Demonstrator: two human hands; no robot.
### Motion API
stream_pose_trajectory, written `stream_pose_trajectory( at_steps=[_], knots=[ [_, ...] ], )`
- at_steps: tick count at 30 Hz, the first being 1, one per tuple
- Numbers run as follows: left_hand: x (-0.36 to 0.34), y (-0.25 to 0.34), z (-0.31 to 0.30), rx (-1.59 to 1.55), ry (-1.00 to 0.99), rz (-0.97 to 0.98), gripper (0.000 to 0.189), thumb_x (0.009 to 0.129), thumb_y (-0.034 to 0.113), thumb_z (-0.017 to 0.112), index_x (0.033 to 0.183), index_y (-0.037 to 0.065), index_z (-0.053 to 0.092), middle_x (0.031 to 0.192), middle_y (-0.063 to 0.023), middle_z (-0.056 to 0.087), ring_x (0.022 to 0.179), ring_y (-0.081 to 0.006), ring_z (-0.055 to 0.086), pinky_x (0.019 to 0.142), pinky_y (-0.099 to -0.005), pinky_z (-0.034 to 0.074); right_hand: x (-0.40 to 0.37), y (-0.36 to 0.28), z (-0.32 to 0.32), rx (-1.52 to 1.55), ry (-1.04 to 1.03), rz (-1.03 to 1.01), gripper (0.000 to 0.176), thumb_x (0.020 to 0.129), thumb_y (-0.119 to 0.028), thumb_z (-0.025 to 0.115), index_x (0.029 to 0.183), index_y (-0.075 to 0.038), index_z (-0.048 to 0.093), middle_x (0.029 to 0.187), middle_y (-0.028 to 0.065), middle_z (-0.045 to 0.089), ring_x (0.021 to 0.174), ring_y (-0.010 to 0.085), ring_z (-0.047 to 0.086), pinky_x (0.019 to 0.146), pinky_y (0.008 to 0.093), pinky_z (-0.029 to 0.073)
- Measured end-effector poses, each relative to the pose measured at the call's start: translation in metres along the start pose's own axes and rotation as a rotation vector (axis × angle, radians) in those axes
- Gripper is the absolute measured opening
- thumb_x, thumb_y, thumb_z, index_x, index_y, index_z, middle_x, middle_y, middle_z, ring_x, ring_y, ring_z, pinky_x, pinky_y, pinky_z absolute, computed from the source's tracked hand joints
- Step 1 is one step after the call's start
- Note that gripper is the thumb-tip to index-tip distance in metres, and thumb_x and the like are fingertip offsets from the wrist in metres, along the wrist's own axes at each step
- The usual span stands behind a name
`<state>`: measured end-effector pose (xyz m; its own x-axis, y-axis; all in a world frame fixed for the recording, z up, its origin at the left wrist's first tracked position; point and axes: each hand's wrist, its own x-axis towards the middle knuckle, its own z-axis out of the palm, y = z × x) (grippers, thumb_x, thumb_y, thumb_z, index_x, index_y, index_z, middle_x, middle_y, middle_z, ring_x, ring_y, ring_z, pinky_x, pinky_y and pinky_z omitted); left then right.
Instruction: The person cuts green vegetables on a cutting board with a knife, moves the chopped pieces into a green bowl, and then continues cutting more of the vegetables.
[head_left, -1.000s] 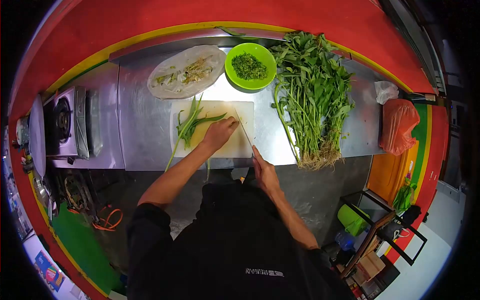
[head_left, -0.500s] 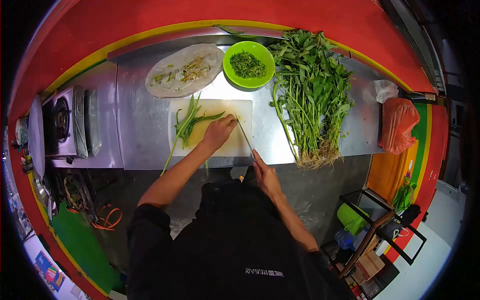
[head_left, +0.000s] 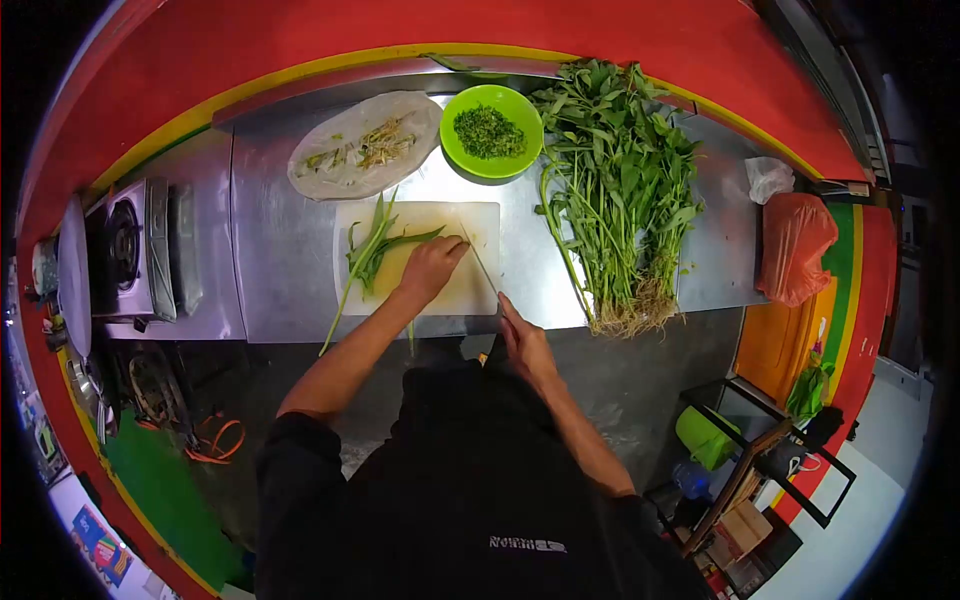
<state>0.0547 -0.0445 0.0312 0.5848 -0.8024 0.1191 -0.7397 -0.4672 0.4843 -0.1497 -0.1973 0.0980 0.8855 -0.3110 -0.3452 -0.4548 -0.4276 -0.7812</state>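
My right hand (head_left: 527,345) is wrapped round the handle of a knife (head_left: 482,265), whose blade points away from me over the white cutting board (head_left: 485,285). Beside the blade, my left hand (head_left: 430,268) is closed with its fingertips pinched on the board; whatever lies between them is too small to make out. Left of that hand, long green leaves and stalks (head_left: 372,250) lie on the board, one stalk hanging past its near edge. Beyond the board stands a bright green bowl (head_left: 535,150) of finely chopped greens (head_left: 488,132).
A plastic bag (head_left: 310,180) with pale roots and trimmings lies at the back left. A large bunch of leafy greens (head_left: 625,190) with roots covers the steel counter (head_left: 285,270) on the right. Farther out are a gas stove (head_left: 130,245) and a red plastic bag (head_left: 797,250).
The knife has slid slightly away from me, its tip now farther past my left fingertips. My left hand stays in nearly the same place. The whole view has shifted a little.
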Motion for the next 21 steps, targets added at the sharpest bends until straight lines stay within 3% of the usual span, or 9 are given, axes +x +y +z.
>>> stream_pose_trajectory(
  at_steps=[2, 5, 7, 10, 14, 16, 18, 21],
  knots=[
    [0.0, 0.0, 0.0, -0.009, -0.019, 0.007, 0.03, 0.084, 0.005, 0.062, 0.112, 0.005, 0.072, 0.116, -0.0082, 0.069, 0.098, -0.0282, 0.069, 0.08, -0.0405, 0.058, -0.003, -0.003, -0.003, 0.032, 0.001, -0.004, 0.048, 0.103, -0.009, 0.059, 0.149, -0.02, 0.053, 0.071, 0.0247, 0.058, 0.057, 0.0286, 0.054, 0.061, 0.0389, 0.049],
    [-0.001, 0.0, 0.005, -0.016, 0.056, 0.028, 0.027, 0.084, 0.005, 0.063, 0.109, 0.005, 0.072, 0.112, -0.008, 0.069, 0.096, -0.0279, 0.069, 0.08, -0.0408, 0.058, -0.002, -0.006, -0.003, -0.032, 0.001, 0.025, 0.048, 0.102, -0.008, 0.059, 0.148, -0.02, 0.054, 0.073, 0.0257, 0.061, 0.059, 0.0341, 0.059, 0.063, 0.0426, 0.05],
    [0.001, 0.001, 0.008, -0.06, 0.032, -0.064, 0.024, 0.084, 0.007, 0.064, 0.107, 0.005, 0.072, 0.108, -0.0082, 0.068, 0.096, -0.0278, 0.069, 0.079, -0.0414, 0.057, 0.0, -0.001, 0.001, -0.011, 0.042, -0.04, 0.047, 0.102, -0.008, 0.059, 0.148, -0.02, 0.055, 0.077, 0.0275, 0.063, 0.065, 0.0409, 0.064, 0.065, 0.045, 0.051],
    [0.003, 0.006, 0.001, 0.035, 0.068, 0.004, 0.022, 0.084, 0.007, 0.065, 0.105, 0.005, 0.072, 0.105, -0.0077, 0.068, 0.095, -0.0278, 0.069, 0.078, -0.0413, 0.057, 0.006, 0.005, 0.003, -0.077, 0.004, -0.051, 0.049, 0.101, -0.007, 0.06, 0.149, -0.019, 0.053, 0.08, 0.0289, 0.064, 0.072, 0.0449, 0.066, 0.067, 0.045, 0.052],
    [0.003, 0.007, -0.004, 0.068, 0.01, -0.038, 0.023, 0.084, 0.008, 0.065, 0.105, 0.004, 0.073, 0.106, -0.0078, 0.069, 0.096, -0.0281, 0.069, 0.079, -0.0417, 0.057, 0.014, 0.002, 0.005, -0.046, -0.008, -0.058, 0.052, 0.101, -0.007, 0.06, 0.151, -0.019, 0.05, 0.081, 0.0291, 0.064, 0.071, 0.0443, 0.066, 0.068, 0.0445, 0.053],
    [0.001, 0.003, -0.002, 0.021, 0.067, 0.006, 0.025, 0.083, 0.007, 0.065, 0.106, 0.004, 0.074, 0.107, -0.0085, 0.07, 0.096, -0.0287, 0.069, 0.082, -0.0418, 0.056, 0.013, 0.002, 0.005, 0.019, -0.069, 0.051, 0.053, 0.102, -0.008, 0.059, 0.152, -0.02, 0.048, 0.082, 0.0293, 0.065, 0.071, 0.043, 0.066, 0.068, 0.044, 0.053],
    [0.0, 0.001, -0.001, -0.013, 0.052, -0.01, 0.027, 0.082, 0.006, 0.065, 0.108, 0.004, 0.074, 0.107, -0.0097, 0.071, 0.097, -0.0294, 0.069, 0.085, -0.0419, 0.056, 0.01, 0.001, 0.006, 0.014, 0.0, -0.014, 0.05, 0.103, -0.009, 0.059, 0.151, -0.019, 0.05, 0.082, 0.0291, 0.065, 0.069, 0.0397, 0.066, 0.068, 0.0426, 0.052],
    [0.0, 0.0, -0.001, -0.01, 0.089, 0.016, 0.027, 0.082, 0.005, 0.064, 0.108, 0.003, 0.074, 0.106, -0.0106, 0.071, 0.096, -0.0308, 0.069, 0.084, -0.0413, 0.056, 0.003, -0.007, -0.004, -0.017, -0.033, 0.064, 0.049, 0.103, -0.01, 0.059, 0.151, -0.02, 0.051, 0.082, 0.0286, 0.066, 0.067, 0.0352, 0.068, 0.067, 0.0416, 0.052]
  ],
)
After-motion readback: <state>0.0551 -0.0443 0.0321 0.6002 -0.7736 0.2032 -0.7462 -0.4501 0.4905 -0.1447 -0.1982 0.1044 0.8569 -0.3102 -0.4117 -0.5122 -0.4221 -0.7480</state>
